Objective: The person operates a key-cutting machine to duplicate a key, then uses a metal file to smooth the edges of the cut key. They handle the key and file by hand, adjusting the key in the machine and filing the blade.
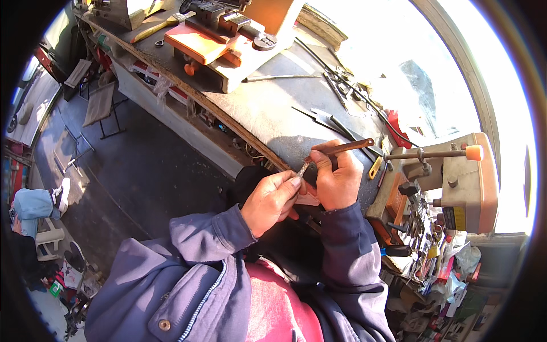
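My right hand [340,179] grips a slim brown-handled tool [352,146], which has a hole near its raised end. The tool's working end points down and left toward my left hand [272,198], so its kind is hard to tell. Between the thumb and fingers of that hand is a small, pale metal-looking piece [303,169], mostly covered by the fingertips. The two hands are close together in front of my chest, at the near edge of the workbench [256,108]. The tool's lower end meets or nearly meets the small piece.
Files [339,126] and long thin rods lie on the bench beyond my hands. A key-cutting machine [473,182] stands to the right, near cluttered tools. Another machine with an orange tray [202,44] sits at the far left. Folding stools [99,105] and a seated person [35,205] are on the left.
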Demonstrator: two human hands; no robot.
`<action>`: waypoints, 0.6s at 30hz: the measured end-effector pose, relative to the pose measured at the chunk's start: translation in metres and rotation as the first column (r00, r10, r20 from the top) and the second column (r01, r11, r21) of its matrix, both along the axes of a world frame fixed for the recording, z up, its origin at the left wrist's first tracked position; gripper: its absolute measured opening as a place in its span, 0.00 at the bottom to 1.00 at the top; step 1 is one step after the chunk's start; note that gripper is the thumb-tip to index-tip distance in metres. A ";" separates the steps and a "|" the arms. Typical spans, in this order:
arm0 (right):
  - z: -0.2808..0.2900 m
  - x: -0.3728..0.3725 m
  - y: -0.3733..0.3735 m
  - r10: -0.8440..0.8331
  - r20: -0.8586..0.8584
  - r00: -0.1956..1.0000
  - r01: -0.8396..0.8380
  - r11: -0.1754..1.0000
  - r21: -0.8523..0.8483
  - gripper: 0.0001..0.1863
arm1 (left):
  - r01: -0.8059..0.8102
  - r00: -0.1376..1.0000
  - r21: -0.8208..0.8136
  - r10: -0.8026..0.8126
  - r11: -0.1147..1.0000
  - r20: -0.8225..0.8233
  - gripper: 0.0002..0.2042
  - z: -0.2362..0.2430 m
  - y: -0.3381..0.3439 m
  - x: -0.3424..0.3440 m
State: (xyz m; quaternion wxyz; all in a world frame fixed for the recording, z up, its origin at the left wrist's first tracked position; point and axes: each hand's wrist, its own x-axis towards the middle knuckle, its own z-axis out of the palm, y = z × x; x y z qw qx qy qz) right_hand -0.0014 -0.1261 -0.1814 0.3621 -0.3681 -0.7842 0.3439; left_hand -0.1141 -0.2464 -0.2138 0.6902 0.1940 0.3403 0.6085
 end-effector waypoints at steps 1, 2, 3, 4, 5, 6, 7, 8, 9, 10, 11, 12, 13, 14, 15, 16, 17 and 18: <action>-0.001 -0.001 0.001 -0.017 -0.001 1.000 0.017 1.000 0.023 0.02 | -0.003 1.000 0.003 0.003 1.000 -0.004 0.15 0.001 0.000 0.000; 0.000 0.000 0.002 -0.032 0.002 0.999 0.032 0.999 -0.024 0.02 | -0.003 1.000 0.015 0.004 1.000 -0.010 0.15 0.001 -0.001 0.001; 0.003 0.001 0.002 -0.051 0.006 0.999 0.051 0.997 -0.062 0.02 | -0.005 1.000 0.010 0.006 1.000 -0.025 0.15 0.002 0.000 0.000; 0.005 0.002 0.002 -0.059 0.017 0.998 0.060 0.994 -0.090 0.01 | -0.006 0.999 0.012 0.006 1.000 -0.040 0.15 0.002 0.000 0.000; 0.009 0.004 0.001 -0.050 -0.151 0.987 0.006 0.961 -0.276 0.01 | -0.009 0.999 0.014 0.009 1.000 -0.053 0.15 0.003 0.000 0.001; 0.013 0.007 0.000 -0.038 -0.157 0.987 -0.026 0.922 -0.386 0.01 | -0.015 0.997 0.013 0.016 1.000 -0.072 0.15 0.003 0.000 0.001; 0.016 0.009 -0.002 -0.011 -0.170 0.985 -0.074 0.871 -0.485 0.01 | -0.024 0.996 0.011 0.025 1.000 -0.090 0.15 0.003 0.000 0.002; 0.018 0.011 -0.004 -0.018 -0.166 0.986 -0.083 0.809 -0.582 0.01 | -0.029 0.994 0.005 0.030 1.000 -0.107 0.15 0.003 0.000 0.003; 0.018 0.009 -0.006 0.073 -0.037 0.997 -0.082 0.898 -0.432 0.02 | -0.043 0.990 0.003 0.043 0.999 -0.134 0.15 0.003 0.000 0.004; 0.018 0.008 -0.005 0.096 0.090 0.991 -0.067 0.956 -0.285 0.03 | -0.055 0.985 0.002 0.054 0.998 -0.163 0.15 0.003 0.001 0.005; 0.017 0.005 -0.006 0.053 0.092 0.994 -0.035 0.982 -0.185 0.02 | -0.064 0.979 0.002 0.063 0.998 -0.194 0.15 0.003 0.001 0.006; 0.016 0.003 -0.005 0.016 0.113 0.993 -0.005 0.995 -0.100 0.02 | -0.057 0.980 0.003 0.057 0.998 -0.189 0.14 0.003 0.001 0.006; 0.015 0.002 -0.004 -0.022 0.018 1.000 0.025 0.986 -0.167 0.02 | -0.054 0.982 0.005 0.054 0.999 -0.183 0.14 0.003 0.001 0.005; 0.014 0.001 -0.003 -0.052 -0.063 0.997 0.034 0.968 -0.248 0.01 | -0.052 0.983 0.007 0.052 0.999 -0.177 0.14 0.003 0.000 0.005; 0.015 0.001 -0.002 -0.085 -0.143 0.986 0.034 0.945 -0.326 0.01 | -0.048 0.984 0.003 0.048 0.999 -0.172 0.14 0.002 0.000 0.004; 0.016 0.004 -0.002 -0.061 -0.150 0.987 0.002 0.930 -0.366 0.01 | -0.045 0.985 0.000 0.045 0.999 -0.165 0.13 0.002 -0.001 0.004; 0.017 0.005 -0.002 0.038 -0.078 0.996 -0.064 0.923 -0.380 0.01 | -0.042 0.987 -0.005 0.040 0.999 -0.155 0.13 0.001 0.000 0.003; 0.019 0.009 -0.003 0.115 0.009 0.993 -0.102 0.907 -0.408 0.01 | -0.050 0.988 0.007 0.050 0.999 -0.148 0.13 0.000 0.000 0.004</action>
